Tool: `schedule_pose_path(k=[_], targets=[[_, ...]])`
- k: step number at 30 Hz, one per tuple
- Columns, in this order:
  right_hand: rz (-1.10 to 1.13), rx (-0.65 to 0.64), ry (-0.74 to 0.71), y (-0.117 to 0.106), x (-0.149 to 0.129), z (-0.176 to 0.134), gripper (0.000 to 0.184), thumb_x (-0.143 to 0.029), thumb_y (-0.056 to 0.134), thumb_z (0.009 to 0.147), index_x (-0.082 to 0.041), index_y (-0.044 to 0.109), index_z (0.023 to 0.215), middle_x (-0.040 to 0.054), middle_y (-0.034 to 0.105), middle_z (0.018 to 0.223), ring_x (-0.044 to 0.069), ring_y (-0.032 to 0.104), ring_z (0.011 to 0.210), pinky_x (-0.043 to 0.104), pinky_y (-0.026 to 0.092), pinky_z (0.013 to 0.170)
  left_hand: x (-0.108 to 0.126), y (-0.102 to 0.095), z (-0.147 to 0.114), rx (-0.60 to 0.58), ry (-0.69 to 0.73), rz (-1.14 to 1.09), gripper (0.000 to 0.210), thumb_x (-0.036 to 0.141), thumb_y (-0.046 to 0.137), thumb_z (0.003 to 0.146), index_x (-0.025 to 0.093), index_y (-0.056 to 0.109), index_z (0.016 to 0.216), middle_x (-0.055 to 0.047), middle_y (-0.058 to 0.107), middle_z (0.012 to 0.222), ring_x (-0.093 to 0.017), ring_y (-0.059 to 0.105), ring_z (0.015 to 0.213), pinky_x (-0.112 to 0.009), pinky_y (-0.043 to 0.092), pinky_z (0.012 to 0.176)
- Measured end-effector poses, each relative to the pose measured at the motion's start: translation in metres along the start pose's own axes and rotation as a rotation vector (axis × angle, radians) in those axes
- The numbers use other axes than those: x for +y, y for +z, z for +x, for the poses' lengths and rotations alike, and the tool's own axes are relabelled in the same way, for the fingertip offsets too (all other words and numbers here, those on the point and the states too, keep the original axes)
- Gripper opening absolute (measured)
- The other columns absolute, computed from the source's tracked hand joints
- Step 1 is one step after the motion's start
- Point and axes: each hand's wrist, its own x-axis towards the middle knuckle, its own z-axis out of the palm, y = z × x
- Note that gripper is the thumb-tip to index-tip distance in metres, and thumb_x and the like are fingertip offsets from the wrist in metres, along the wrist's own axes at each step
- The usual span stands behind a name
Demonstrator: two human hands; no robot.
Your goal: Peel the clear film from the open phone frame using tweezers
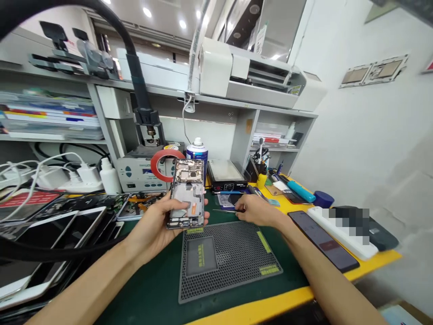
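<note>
My left hand (158,221) holds an opened phone frame (187,192) upright above the bench, with its bare circuit boards and empty battery bay facing me. My thumb lies across its lower part. My right hand (259,211) rests on the green bench mat to the right of the phone, with its fingers pinched on thin metal tweezers (225,211) that lie nearly flat and point left. A grey honeycomb work mat (233,262) lies just below both hands.
Several phones and screens (57,234) are stacked at the left. Behind stand a soldering station (140,174), a red tape roll (162,164), a spray can (197,151) and a small heating plate (226,175). A dark phone (321,241) and a white strip (341,232) lie at the right.
</note>
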Motion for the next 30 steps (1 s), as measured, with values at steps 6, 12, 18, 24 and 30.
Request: schedule_pose_path(k=[6,12,18,24,30], targets=[[-0.075,0.086,-0.042,0.011,-0.015,0.000,0.017,-0.022,0.070,0.084,-0.018,0.063,0.070,0.0017,0.066,0.074,0.020,0.062,0.075,0.037,0.049,0.076,-0.002,0.004,-0.003,-0.110,-0.034,-0.178,0.050,0.035,0.049,0.099,0.006,0.048,0.140,-0.023,0.070,0.120,-0.038,0.072,0.107,-0.060,0.054,0.099],[0.243,0.224,-0.026,-0.031,-0.016,-0.026,0.011,-0.031,0.061,0.086,-0.021,0.064,0.083,0.0040,0.070,0.072,0.021,0.066,0.061,0.034,0.052,0.059,-0.005,-0.001,-0.003,-0.198,-0.072,-0.237,0.073,0.066,0.037,0.097,0.006,0.058,0.131,-0.022,0.071,0.110,-0.033,0.072,0.098,-0.055,0.053,0.100],[1.211,0.298,-0.047,-0.030,-0.044,-0.043,0.019,-0.031,0.089,0.070,-0.026,0.077,0.083,0.0022,0.078,0.086,0.018,0.075,0.065,0.028,0.064,0.065,-0.015,-0.001,-0.001,-0.249,-0.193,-0.363,0.084,0.075,0.027,0.093,0.007,0.063,0.125,-0.020,0.068,0.108,-0.031,0.068,0.092,-0.059,0.052,0.095],[1.097,0.416,-0.131,0.010,-0.086,-0.054,0.011,-0.022,0.087,0.075,-0.029,0.080,0.079,0.0043,0.078,0.096,0.023,0.075,0.083,0.031,0.068,0.071,-0.030,0.006,0.000,-0.284,-0.301,-0.371,0.075,0.069,0.034,0.096,0.005,0.068,0.116,-0.015,0.066,0.100,-0.025,0.064,0.085,-0.052,0.056,0.085],[0.859,0.462,-0.278,0.028,-0.087,-0.060,0.011,-0.021,0.078,0.084,-0.031,0.080,0.085,0.0089,0.078,0.095,0.028,0.074,0.093,0.031,0.067,0.065,-0.040,0.012,-0.004,-0.327,-0.303,-0.424,0.068,0.066,0.035,0.097,0.011,0.072,0.110,-0.011,0.067,0.097,-0.021,0.063,0.080,-0.040,0.059,0.071]])
